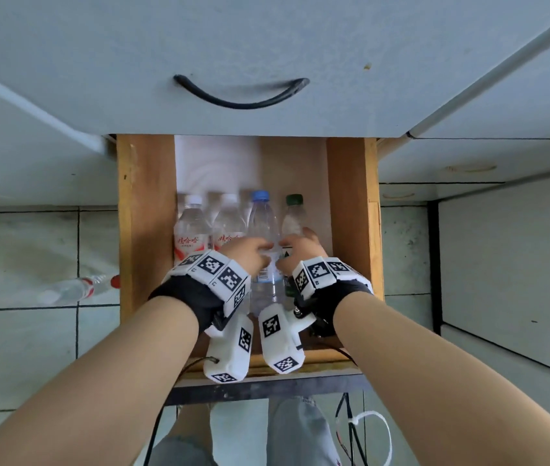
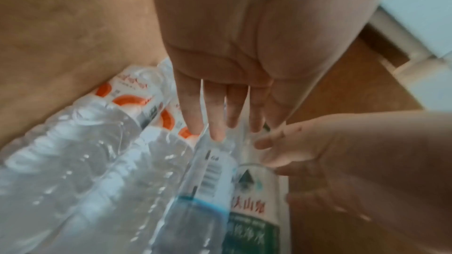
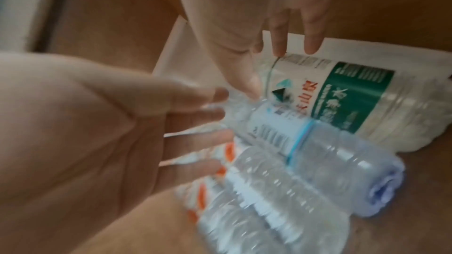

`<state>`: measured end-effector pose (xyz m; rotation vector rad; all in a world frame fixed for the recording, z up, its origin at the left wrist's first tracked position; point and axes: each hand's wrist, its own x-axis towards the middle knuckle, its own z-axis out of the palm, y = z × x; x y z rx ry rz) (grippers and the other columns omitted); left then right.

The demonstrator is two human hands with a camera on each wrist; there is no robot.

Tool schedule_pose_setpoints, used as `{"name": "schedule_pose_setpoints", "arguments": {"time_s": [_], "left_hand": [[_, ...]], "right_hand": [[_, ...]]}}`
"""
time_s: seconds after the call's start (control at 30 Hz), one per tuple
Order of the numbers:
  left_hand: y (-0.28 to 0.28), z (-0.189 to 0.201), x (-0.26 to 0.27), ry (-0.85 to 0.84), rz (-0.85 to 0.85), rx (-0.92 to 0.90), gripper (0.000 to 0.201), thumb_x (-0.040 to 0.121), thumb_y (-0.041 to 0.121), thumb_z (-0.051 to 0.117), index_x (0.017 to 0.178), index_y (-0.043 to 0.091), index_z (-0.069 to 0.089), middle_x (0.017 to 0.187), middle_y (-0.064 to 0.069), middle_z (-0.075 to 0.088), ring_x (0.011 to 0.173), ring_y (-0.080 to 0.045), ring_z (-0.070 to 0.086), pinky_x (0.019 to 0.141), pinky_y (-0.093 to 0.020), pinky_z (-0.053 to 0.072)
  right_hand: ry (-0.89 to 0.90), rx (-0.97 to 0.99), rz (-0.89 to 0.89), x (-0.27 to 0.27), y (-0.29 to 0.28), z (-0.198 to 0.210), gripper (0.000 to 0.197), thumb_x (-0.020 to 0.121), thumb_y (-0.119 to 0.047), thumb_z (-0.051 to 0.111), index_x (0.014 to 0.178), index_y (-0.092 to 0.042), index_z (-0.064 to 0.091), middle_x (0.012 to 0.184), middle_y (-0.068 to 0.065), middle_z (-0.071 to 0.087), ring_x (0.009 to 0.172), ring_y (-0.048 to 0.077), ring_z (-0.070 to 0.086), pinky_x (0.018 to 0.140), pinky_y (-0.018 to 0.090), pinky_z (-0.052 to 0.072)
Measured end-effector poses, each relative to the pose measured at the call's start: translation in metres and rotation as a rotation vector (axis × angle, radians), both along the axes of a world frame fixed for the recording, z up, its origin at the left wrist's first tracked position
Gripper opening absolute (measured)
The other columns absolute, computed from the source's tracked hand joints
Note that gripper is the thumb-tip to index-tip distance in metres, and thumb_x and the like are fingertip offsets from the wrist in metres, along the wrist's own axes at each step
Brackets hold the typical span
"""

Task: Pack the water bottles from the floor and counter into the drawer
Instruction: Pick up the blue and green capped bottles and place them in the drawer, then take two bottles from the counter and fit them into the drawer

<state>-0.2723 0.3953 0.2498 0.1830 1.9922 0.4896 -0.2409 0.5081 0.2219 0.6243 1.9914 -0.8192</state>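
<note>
Several water bottles lie side by side in the open wooden drawer [image 1: 142,213]: two red-labelled ones [image 1: 191,227] [image 1: 230,223], a blue-capped one [image 1: 263,220] [image 2: 208,181] [image 3: 330,157] and a green-capped one [image 1: 292,216] [image 2: 254,219] [image 3: 354,94]. My left hand [image 1: 260,253] [image 2: 220,123] [image 3: 215,128] is over the blue-capped bottle, straight fingers touching it. My right hand [image 1: 295,247] [image 2: 281,152] [image 3: 281,51] rests straight fingers on the green-labelled bottle. Neither hand grips anything. One more bottle with a red cap [image 1: 75,290] lies on the tiled floor left of the drawer.
A grey drawer front with a black handle [image 1: 240,92] overhangs the back of the open drawer. White paper [image 1: 216,163] lines the drawer's far part. There is bare wood right of the green bottle. Cables [image 1: 351,425] hang below the drawer's front edge.
</note>
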Motion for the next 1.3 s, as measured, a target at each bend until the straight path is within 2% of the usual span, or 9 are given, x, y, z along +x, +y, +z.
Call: {"name": "schedule_pose_setpoints", "arguments": {"time_s": [0.1,0.2,0.33,0.5,0.63,0.87,1.0,1.13,1.3], "left_hand": [[-0.029,0.03,-0.001,0.114,0.327,0.174,0.034,0.091,0.014,0.049,0.123,0.016,0.059,0.124,-0.008,0.064,0.112,-0.023,0.059,0.098,-0.032,0.044],[-0.065,0.058,0.001,0.263,0.584,0.319,0.026,0.089,0.008,0.05,0.106,0.02,0.065,0.104,0.002,0.068,0.093,-0.012,0.063,0.089,-0.024,0.047],[-0.147,0.095,0.012,0.363,0.721,0.358,0.029,0.089,0.005,0.048,0.087,0.029,0.064,0.083,0.013,0.065,0.075,0.006,0.06,0.066,-0.005,0.044],[-0.264,0.109,0.028,0.455,0.814,0.172,0.028,0.089,0.007,0.047,0.082,0.029,0.064,0.077,0.01,0.067,0.083,-0.015,0.066,0.077,-0.03,0.054],[-0.345,0.094,0.035,0.455,0.876,0.024,0.023,0.087,0.01,0.048,0.093,0.022,0.066,0.083,0.003,0.069,0.09,-0.022,0.068,0.091,-0.038,0.052],[-0.417,-0.005,0.042,0.299,0.849,-0.142,0.023,0.088,0.016,0.045,0.1,0.028,0.059,0.109,-0.008,0.069,0.099,-0.029,0.064,0.089,-0.04,0.051],[-0.434,-0.091,0.042,0.257,0.694,-0.291,0.042,0.092,0.014,0.041,0.132,0.023,0.042,0.12,-0.011,0.061,0.108,-0.033,0.057,0.085,-0.037,0.044],[-0.444,-0.169,0.041,0.237,0.706,-0.393,0.044,0.093,0.02,0.04,0.137,0.025,0.034,0.119,-0.019,0.053,0.102,-0.037,0.056,0.073,-0.035,0.037],[-0.442,-0.239,0.037,0.147,0.607,-0.383,0.045,0.094,0.026,0.039,0.138,0.029,0.031,0.125,-0.019,0.043,0.094,-0.034,0.054,0.073,-0.036,0.04]], "right_hand": [[0.206,-0.078,-0.088,-0.005,-0.038,0.041,0.038,0.085,-0.013,0.052,0.123,-0.017,0.056,0.124,0.01,0.062,0.109,0.025,0.062,0.087,0.029,0.049],[0.365,-0.149,-0.133,-0.007,-0.071,0.077,0.033,0.085,-0.013,0.053,0.118,-0.016,0.057,0.109,0.007,0.07,0.101,0.024,0.065,0.088,0.03,0.049],[0.462,-0.254,-0.049,-0.007,-0.14,0.115,0.029,0.084,-0.011,0.053,0.11,-0.018,0.063,0.098,0.006,0.073,0.092,0.022,0.066,0.086,0.034,0.052],[0.444,-0.315,0.067,-0.009,-0.24,0.119,0.026,0.086,-0.011,0.052,0.106,-0.019,0.065,0.079,-0.003,0.069,0.076,0.012,0.062,0.078,0.027,0.05],[0.327,-0.295,0.146,-0.01,-0.312,0.094,0.031,0.086,-0.008,0.047,0.109,-0.019,0.066,0.107,0.005,0.071,0.1,0.022,0.063,0.08,0.024,0.046],[-0.01,-0.103,0.317,-0.011,-0.372,-0.009,0.038,0.085,-0.01,0.052,0.124,-0.016,0.054,0.132,0.009,0.055,0.116,0.026,0.055,0.087,0.025,0.043],[-0.023,0.03,0.389,-0.017,-0.387,-0.079,0.044,0.081,-0.011,0.054,0.124,-0.013,0.045,0.128,0.015,0.044,0.108,0.036,0.055,0.092,0.038,0.047],[0.014,0.072,0.434,-0.015,-0.403,-0.152,0.053,0.081,-0.011,0.051,0.13,-0.019,0.035,0.131,0.015,0.029,0.109,0.035,0.053,0.093,0.04,0.049],[-0.075,0.183,0.589,-0.014,-0.401,-0.214,0.061,0.08,-0.011,0.052,0.135,-0.028,0.033,0.136,0.015,0.022,0.116,0.037,0.044,0.089,0.042,0.047]]}}
